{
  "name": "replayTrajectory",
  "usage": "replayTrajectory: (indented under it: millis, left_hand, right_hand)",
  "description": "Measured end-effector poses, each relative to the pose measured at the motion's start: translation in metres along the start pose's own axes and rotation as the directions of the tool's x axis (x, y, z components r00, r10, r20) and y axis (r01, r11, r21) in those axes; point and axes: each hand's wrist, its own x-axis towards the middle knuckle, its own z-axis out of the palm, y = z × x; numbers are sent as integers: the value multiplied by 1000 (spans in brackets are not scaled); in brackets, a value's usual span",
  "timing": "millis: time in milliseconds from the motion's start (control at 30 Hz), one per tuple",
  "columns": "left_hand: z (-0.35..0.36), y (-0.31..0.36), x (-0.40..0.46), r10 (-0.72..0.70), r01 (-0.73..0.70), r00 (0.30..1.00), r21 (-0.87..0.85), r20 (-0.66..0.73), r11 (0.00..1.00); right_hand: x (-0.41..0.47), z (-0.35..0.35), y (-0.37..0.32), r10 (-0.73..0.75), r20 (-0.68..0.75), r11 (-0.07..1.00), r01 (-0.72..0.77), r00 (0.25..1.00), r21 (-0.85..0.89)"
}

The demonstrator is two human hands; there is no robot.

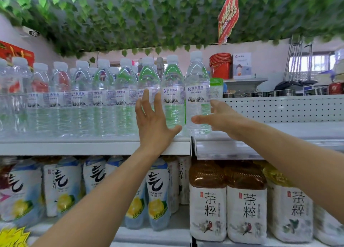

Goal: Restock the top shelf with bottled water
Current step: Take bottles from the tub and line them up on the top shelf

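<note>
Clear water bottles with white caps stand in a row along the top shelf (93,147). The rightmost bottle (197,90) stands at the shelf's right end, with a second bottle (172,90) just to its left. My left hand (154,122) is spread open with straight fingers in front of the second bottle, its thumb near that bottle's base. My right hand (217,117) is open around the lower part of the rightmost bottle, thumb in front and fingers behind, not closed on it.
Lemon drink bottles (156,194) and tea bottles (208,200) fill the shelf below. Right of the water row lie a white perforated panel (279,107), red buckets (220,65) and metal pans. Green plastic leaves (149,19) and a red sign (228,14) hang overhead.
</note>
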Motion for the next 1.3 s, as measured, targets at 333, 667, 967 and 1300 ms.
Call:
replayTrajectory:
  millis: [333, 667, 967, 1300]
  left_hand:
    - [-3, 1, 0, -19, 19, 999, -21, 29, 1000]
    - [-18, -4, -6, 11, -2, 994, -82, 109, 997]
    - [-66, 21, -106, 1, 37, 996, -436, 87, 899]
    - [-40, 42, -265, -167, 454, 803, -407, 571, 792]
  right_hand:
    - [18, 0, 3, 91, 65, 994, -95, 994, 56]
    - [-1, 3, 0, 23, -83, 969, -42, 996, -243]
    - [-124, 2, 15, -554, -261, 728, 309, 790, -612]
    - [-252, 25, 116, -179, 92, 851, 201, 979, -486]
